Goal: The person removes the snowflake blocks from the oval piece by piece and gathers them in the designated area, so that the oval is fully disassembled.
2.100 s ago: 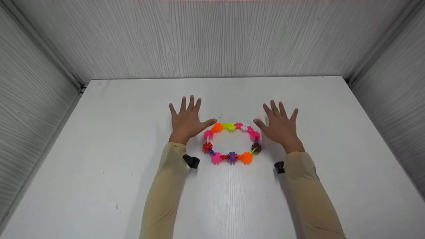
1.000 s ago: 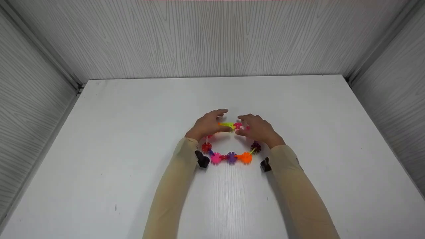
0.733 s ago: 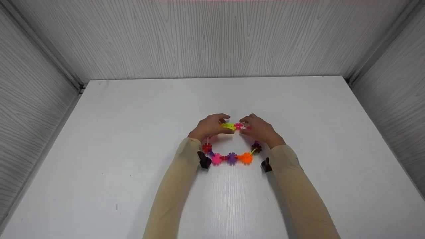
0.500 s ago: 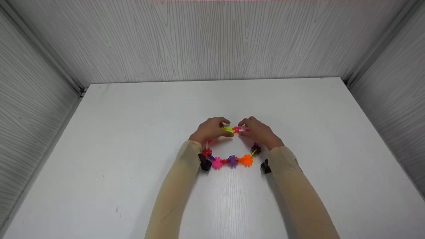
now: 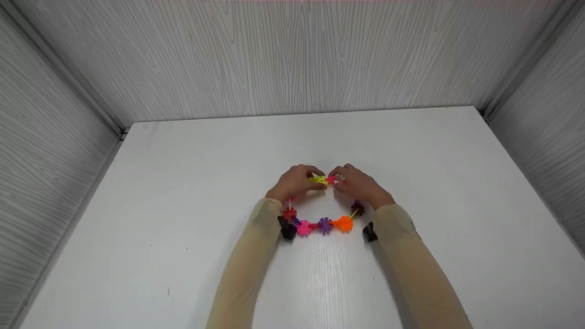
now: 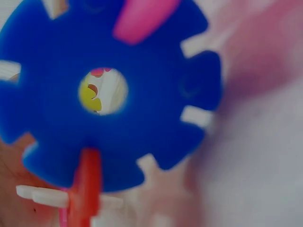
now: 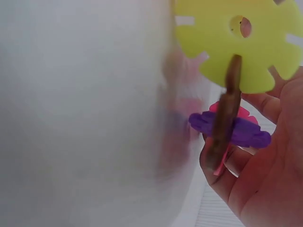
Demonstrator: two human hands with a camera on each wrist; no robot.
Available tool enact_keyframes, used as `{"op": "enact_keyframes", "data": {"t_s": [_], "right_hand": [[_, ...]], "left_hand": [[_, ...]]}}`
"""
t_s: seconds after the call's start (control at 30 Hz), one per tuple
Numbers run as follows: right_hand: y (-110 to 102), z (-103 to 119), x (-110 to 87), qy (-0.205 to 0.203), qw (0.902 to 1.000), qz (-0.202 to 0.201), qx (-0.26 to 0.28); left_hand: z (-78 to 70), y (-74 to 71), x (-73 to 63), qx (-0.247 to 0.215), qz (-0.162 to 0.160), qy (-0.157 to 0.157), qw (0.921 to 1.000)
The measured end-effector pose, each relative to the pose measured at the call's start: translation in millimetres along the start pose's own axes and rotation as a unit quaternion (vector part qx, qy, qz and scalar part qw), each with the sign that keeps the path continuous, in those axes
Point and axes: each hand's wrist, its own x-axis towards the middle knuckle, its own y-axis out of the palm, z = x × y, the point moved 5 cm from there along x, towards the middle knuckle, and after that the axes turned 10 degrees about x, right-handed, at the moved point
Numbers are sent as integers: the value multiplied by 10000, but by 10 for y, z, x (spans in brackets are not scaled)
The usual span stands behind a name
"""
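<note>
Your left hand (image 5: pixel 295 183) pinches the ring of notched plastic discs (image 5: pixel 325 225) at its yellow part (image 5: pixel 318 179), your right hand (image 5: pixel 358 185) just beside (a pink disc (image 5: pixel 331 180) shows between them). The ring curves toward you from both grips, its near side on the white table (image 5: pixel 205 201).

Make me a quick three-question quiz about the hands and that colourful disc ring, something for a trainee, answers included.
1. True or false: the left hand and right hand both hold the near edge of the ring.
2. Which colour disc fills most of the left wrist view? A) green B) blue C) black
3. Fill in: in the head view, the next large disc right of the purple disc is ____.

Key: 1. False, the far edge. 2. B, the blue disc. 3. Orange.
</note>
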Motion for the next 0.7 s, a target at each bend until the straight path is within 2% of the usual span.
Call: {"op": "enact_keyframes", "data": {"t_s": [0.13,0.4,0.7], "right_hand": [[-13,19,-15,-263,9996,-103,-80],[-41,16,-40,-128,9992,-360,-95],[-66,13,-43,-58,9986,-530,16]], "left_hand": [[6,15,6,55,-124,29,9999],[25,60,7,-166,-187,-25,9997],[30,13,-10,-170,-335,-64,9993]]}}
